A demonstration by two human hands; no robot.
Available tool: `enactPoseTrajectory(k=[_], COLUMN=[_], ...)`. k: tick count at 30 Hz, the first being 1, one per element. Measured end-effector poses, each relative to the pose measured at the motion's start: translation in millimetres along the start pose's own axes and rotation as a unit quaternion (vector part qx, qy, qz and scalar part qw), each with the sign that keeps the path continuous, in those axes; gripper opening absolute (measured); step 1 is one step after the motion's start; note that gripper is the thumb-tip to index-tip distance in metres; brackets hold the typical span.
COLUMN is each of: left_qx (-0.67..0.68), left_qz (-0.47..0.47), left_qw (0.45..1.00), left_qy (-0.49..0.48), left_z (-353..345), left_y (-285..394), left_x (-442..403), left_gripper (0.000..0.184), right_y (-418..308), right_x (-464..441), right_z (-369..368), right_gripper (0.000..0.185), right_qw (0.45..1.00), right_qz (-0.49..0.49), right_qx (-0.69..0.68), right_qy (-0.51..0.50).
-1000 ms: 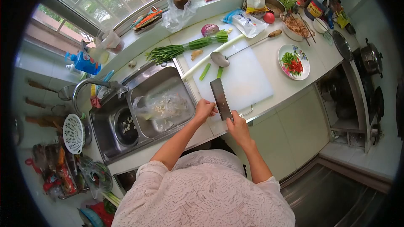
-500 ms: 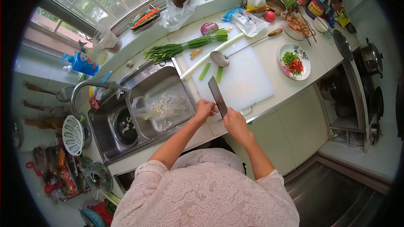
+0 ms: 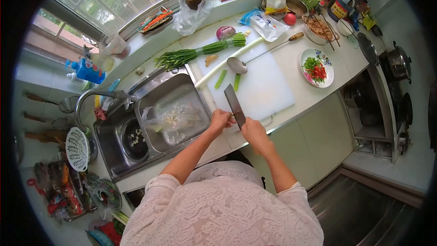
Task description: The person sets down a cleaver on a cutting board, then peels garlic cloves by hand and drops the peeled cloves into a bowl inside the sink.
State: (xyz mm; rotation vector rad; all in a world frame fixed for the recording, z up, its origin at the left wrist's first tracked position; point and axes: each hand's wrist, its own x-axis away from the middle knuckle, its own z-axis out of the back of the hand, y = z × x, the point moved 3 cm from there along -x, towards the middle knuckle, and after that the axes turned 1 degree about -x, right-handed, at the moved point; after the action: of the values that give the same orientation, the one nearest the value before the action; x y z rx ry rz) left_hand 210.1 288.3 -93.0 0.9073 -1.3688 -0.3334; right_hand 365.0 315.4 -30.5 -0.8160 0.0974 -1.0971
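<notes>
My right hand (image 3: 256,134) grips the handle of a kitchen knife (image 3: 234,103), its broad blade pointing up and away over the near-left corner of the white cutting board (image 3: 271,82). Close beside the blade, my left hand (image 3: 221,121) is closed in a pinch; whatever is between its fingertips is too small to make out. Two green stalk pieces (image 3: 220,79) lie on the board beyond the knife. A metal ladle (image 3: 237,65) with a wooden handle rests there too, next to a long pale leek stalk (image 3: 214,73).
To the left is a double sink (image 3: 114,164), with a plastic bag of garlic cloves (image 3: 175,120) in one basin and a dark bowl (image 3: 138,148) in the other. Green stalks (image 3: 195,53), a red onion (image 3: 225,32) and ginger (image 3: 210,59) lie behind. A plate of chopped peppers (image 3: 317,68) stands right.
Both hands and the knife stay almost in place, still held close together. The view has shifted very slightly.
</notes>
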Motion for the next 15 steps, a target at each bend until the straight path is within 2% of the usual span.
enactPoseTrajectory(k=[2, 3, 5, 6, 7, 9, 10, 11, 13, 14, 15], left_qx=[0.01, 0.029, 0.054, 0.108, 0.162, 0.173, 0.18, 0.184, 0.17, 0.175, 0.175], left_qz=[-0.001, 0.002, 0.004, 0.011, 0.017, 0.011, 0.005, 0.0, -0.016, -0.019, -0.047], left_qw=[1.0, 0.999, 0.997, 0.993, 0.985, 0.982, 0.978, 0.977, 0.982, 0.982, 0.981], left_qy=[-0.011, -0.03, -0.046, -0.049, -0.053, -0.08, -0.109, -0.104, -0.075, -0.068, -0.076], left_z=[5.9, 9.7, 18.8, 23.9, 29.6, 43.2, 48.0, 52.8, 62.5, 70.3, 77.8], left_y=[-2.8, -4.4, -8.9, -5.8, -4.5, 0.3, 4.1, 5.5, 8.2, 3.9, 2.5], left_x=[-0.7, 0.2, 3.2, 12.7, 20.3, 32.8, 38.5, 45.2, 65.9, 71.4, 76.8], left_gripper=[0.02, 0.019, 0.018, 0.017, 0.016, 0.015, 0.014, 0.014, 0.016, 0.016, 0.016], right_y=[20.2, 24.7, 42.5, 47.4, 55.3, 63.5, 63.5, 61.1, 57.8, 61.3, 61.2], right_x=[-4.9, -3.9, 2.8, 4.1, 4.2, 3.9, 3.8, 1.0, -4.4, -9.1, -15.0], right_z=[-1.5, 0.4, 0.6, -1.7, -5.7, -12.4, -14.2, -16.3, -24.8, -30.3, -29.3], right_gripper=[0.016, 0.016, 0.016, 0.016, 0.015, 0.012, 0.011, 0.011, 0.019, 0.019, 0.022], right_qw=[0.996, 0.996, 0.96, 0.961, 0.924, 0.814, 0.796, 0.799, 0.855, 0.857, 0.934], right_qz=[0.045, 0.047, -0.087, -0.086, -0.108, -0.146, -0.165, -0.16, -0.137, -0.133, -0.132], right_qx=[-0.041, -0.04, -0.262, -0.259, -0.361, -0.551, -0.572, -0.571, -0.488, -0.486, -0.314], right_qy=[0.061, 0.061, 0.052, 0.048, 0.068, 0.107, 0.109, 0.104, 0.113, 0.106, 0.107])
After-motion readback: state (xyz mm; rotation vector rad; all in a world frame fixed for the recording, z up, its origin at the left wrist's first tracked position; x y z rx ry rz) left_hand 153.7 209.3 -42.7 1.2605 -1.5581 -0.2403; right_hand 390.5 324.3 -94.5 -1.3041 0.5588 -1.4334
